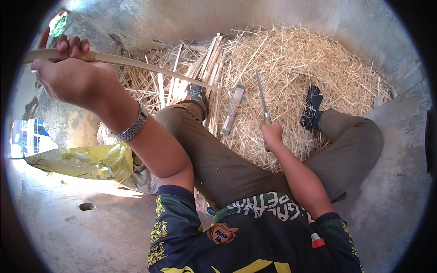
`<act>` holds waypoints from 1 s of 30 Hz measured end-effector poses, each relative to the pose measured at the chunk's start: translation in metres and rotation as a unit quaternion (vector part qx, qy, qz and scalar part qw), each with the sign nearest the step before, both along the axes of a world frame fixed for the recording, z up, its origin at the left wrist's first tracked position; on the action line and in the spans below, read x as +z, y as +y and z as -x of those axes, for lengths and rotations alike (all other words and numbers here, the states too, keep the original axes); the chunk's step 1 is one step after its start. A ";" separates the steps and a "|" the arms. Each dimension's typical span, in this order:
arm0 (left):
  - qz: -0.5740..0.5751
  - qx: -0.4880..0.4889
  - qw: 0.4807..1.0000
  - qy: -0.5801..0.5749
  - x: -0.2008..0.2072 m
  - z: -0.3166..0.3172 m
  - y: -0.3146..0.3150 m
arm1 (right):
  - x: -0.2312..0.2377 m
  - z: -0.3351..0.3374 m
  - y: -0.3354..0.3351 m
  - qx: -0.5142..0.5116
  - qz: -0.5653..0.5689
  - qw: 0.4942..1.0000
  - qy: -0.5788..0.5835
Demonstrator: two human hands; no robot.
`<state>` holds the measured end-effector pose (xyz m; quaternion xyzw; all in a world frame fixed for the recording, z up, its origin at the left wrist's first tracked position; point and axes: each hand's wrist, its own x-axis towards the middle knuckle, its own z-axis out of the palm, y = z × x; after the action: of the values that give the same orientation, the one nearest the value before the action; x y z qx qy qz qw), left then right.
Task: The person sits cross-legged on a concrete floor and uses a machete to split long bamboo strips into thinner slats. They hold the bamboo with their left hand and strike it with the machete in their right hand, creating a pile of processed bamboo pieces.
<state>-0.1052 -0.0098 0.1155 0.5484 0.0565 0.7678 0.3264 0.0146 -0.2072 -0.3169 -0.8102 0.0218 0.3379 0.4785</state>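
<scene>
My left hand point(68, 68), raised at the upper left, grips a long pale bamboo strip point(136, 65) between thumb and fingers. The strip slants down to the right, and its thin far end reaches over my left foot toward the straw. In front of my lap, my right hand point(272, 133) is closed around the handle of a knife point(262, 93). Its narrow blade points away from me and stands apart from the strip. Between the two lies a short wooden piece point(233, 110) bound with cord, resting near my left leg.
A heap of straw-like shavings point(291, 59) spreads between and beyond my feet. Several split bamboo lengths point(211, 63) lie beside my left shoe point(198, 93). A yellow sack point(91, 163) sits at the left by a bright opening. A curved concrete wall point(255, 16) surrounds me.
</scene>
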 end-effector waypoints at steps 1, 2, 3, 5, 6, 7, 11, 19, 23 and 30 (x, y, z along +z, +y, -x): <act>0.000 -0.006 1.000 0.017 0.000 0.001 0.005 | 0.002 0.000 0.000 -0.001 -0.004 1.000 0.010; 0.001 -0.012 0.999 0.033 0.000 0.002 0.011 | 0.005 0.001 -0.001 -0.004 -0.006 1.000 0.019; 0.002 -0.019 0.999 0.049 -0.001 0.002 0.016 | 0.004 0.000 -0.001 -0.004 -0.007 1.000 0.017; 0.003 -0.016 0.999 0.051 -0.005 -0.001 0.020 | 0.002 -0.001 -0.002 -0.003 -0.008 1.000 0.011; 0.003 -0.014 0.999 0.051 -0.006 -0.002 0.020 | -0.003 -0.001 -0.001 -0.010 -0.013 1.000 -0.009; -0.010 0.005 0.999 0.030 -0.007 -0.003 0.017 | -0.009 0.000 0.000 -0.017 -0.018 0.999 -0.030; -0.050 0.060 0.997 -0.020 -0.006 -0.009 -0.011 | -0.003 0.002 0.001 -0.016 -0.019 0.998 -0.059; -0.057 -0.057 0.992 -0.102 0.009 0.033 0.002 | -0.008 -0.002 0.001 -0.032 -0.015 0.999 -0.035; -0.074 -0.079 0.993 -0.043 0.008 0.031 -0.003 | -0.011 -0.003 0.002 -0.031 -0.025 0.997 -0.068; -0.014 -0.026 0.999 0.014 -0.027 -0.038 0.007 | 0.010 0.005 -0.002 0.026 -0.027 0.999 -0.039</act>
<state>-0.0670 -0.0026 0.0890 0.5651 0.0358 0.7519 0.3377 0.0097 -0.2088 -0.3065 -0.8098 -0.0267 0.3191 0.4917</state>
